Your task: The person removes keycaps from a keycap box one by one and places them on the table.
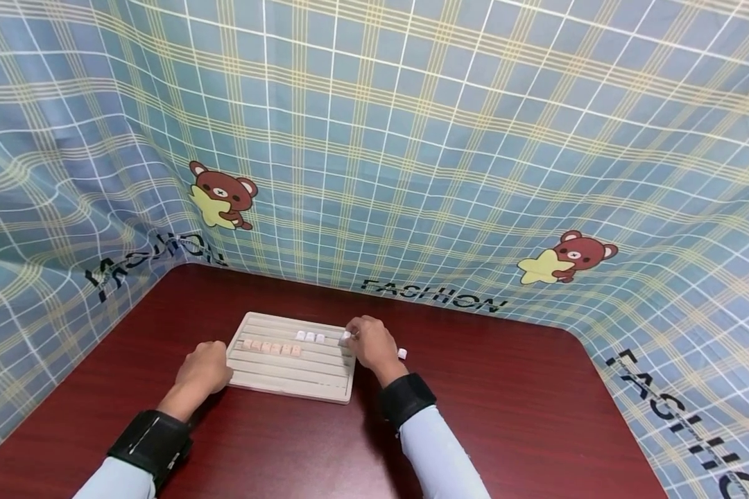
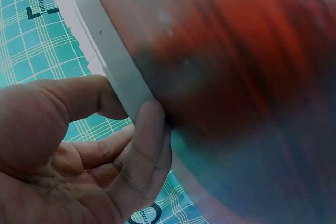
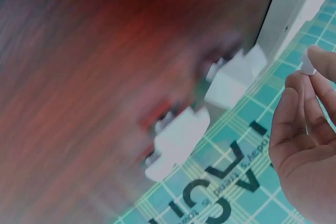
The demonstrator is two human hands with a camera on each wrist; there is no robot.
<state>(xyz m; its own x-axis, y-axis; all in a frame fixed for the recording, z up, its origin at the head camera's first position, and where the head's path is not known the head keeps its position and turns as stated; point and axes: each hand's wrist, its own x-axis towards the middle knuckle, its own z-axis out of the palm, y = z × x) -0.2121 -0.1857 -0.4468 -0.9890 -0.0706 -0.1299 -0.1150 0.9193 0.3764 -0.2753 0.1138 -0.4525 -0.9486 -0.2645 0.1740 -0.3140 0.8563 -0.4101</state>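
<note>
A cream ridged tray [image 1: 274,387] lies on the table with a row of several pale pink keycaps [image 1: 267,347] on it. Behind them stand 3 white keycaps [image 1: 310,337] in another row. At the tray's left edge, my left hand [image 1: 204,367] pinches the rim [image 2: 113,51] between thumb and fingers. Over the tray's right end, my right hand [image 1: 374,343] holds a small white keycap [image 3: 307,65] between thumb and fingertips.
Loose white keycaps [image 3: 181,137] lie on the dark red table [image 1: 505,409] to the right of the tray, one of them [image 1: 402,353] showing beside my right wrist. A plaid cloth [image 1: 412,173] hangs around the table's back and sides.
</note>
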